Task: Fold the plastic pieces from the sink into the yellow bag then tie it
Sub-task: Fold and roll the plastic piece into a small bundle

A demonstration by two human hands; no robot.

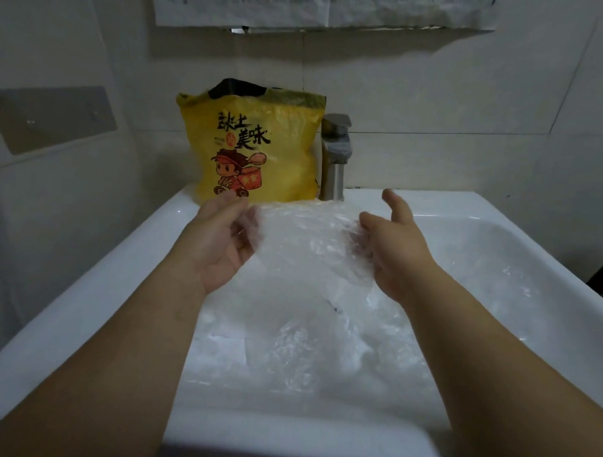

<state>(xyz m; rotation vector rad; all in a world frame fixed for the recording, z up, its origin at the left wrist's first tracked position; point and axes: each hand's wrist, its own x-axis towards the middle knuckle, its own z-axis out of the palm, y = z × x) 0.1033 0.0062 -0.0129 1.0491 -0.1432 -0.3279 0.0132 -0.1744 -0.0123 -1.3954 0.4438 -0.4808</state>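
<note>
- Left hand [217, 236] and right hand [395, 249] are holding a clear plastic piece [306, 243] over the sink [85, 295].
- Yellow bag [259, 147] is standing upright beside the faucet [335, 159].

Yellow bag [248, 146] printed in bold black brush characters, 故土 above 美味, a small red roundel reading 的 between them, a tiny line beside it too small to read, paper sheets [308, 4] on the wall, dense print illegible

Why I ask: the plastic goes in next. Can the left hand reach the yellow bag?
Probably yes: the bag stands just beyond the left hand with nothing between, though that hand holds a plastic sheet.
</note>
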